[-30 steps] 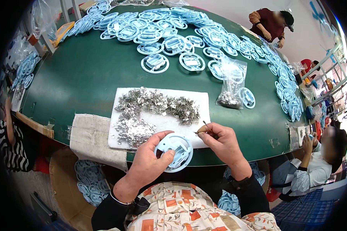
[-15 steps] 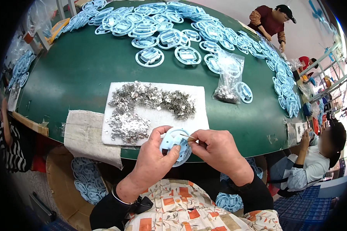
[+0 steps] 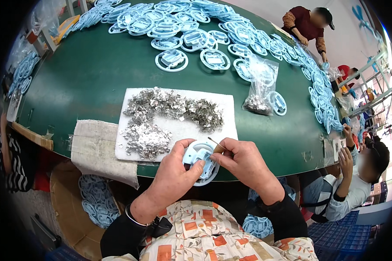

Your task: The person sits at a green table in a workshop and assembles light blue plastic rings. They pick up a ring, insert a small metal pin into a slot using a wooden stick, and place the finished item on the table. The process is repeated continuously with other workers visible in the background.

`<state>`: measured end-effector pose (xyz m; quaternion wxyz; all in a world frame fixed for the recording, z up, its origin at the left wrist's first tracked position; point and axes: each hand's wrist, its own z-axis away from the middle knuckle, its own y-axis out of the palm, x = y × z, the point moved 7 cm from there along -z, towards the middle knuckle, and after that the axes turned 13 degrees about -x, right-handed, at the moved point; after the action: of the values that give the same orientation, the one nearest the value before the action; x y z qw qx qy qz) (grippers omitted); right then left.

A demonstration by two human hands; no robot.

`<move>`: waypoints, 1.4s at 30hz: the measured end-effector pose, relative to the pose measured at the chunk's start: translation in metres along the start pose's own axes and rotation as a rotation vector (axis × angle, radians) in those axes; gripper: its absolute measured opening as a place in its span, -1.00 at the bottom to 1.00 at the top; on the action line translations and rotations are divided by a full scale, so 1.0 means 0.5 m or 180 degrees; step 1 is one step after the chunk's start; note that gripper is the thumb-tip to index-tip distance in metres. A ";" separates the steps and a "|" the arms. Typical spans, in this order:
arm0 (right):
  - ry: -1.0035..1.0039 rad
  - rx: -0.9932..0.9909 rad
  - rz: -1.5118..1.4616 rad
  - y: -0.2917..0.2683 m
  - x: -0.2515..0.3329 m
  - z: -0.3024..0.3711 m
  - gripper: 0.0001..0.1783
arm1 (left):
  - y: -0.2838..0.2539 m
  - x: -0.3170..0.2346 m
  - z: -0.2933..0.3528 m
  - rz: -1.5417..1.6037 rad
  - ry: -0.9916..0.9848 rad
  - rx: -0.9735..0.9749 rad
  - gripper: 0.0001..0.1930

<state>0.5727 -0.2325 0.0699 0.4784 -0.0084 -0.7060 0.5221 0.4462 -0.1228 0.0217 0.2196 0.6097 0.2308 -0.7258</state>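
Note:
My left hand (image 3: 175, 172) grips a light-blue plastic wheel-shaped part (image 3: 204, 153) near the table's front edge, its thumb pressed on the part's middle. Between the thumb and fingers of my right hand (image 3: 245, 162) is a thin stick-like tool (image 3: 215, 143). Its dark tip points up and left over the part's upper rim, and the right fingertips are close against the part's right side. Just beyond lies a white foam sheet (image 3: 222, 102) bearing heaps of small shiny metal pieces (image 3: 149, 138). The far side of the part is partly hidden by my fingers.
Many more light-blue parts (image 3: 171, 60) are piled along the green table's (image 3: 82, 78) far side. A clear bag (image 3: 261, 85) of metal pieces stands at right. Left are a cloth (image 3: 93, 143) and a carton (image 3: 69, 204) of parts. Co-workers (image 3: 353, 178) sit or stand around.
The tool's tip has lifted from the part's middle to above its upper rim. My right hand has turned slightly. At right, a co-worker has raised a hand toward the table.

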 end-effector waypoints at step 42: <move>-0.0148 -0.0494 -0.2046 0.022 -0.016 0.064 -0.84 | 0.061 0.031 0.042 0.3401 -0.2015 0.1179 -0.61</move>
<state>0.5497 -0.2551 0.0564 0.6003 0.1903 -0.7209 0.2892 0.4454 -0.1604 0.0074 0.4991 0.4249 -0.3093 -0.6890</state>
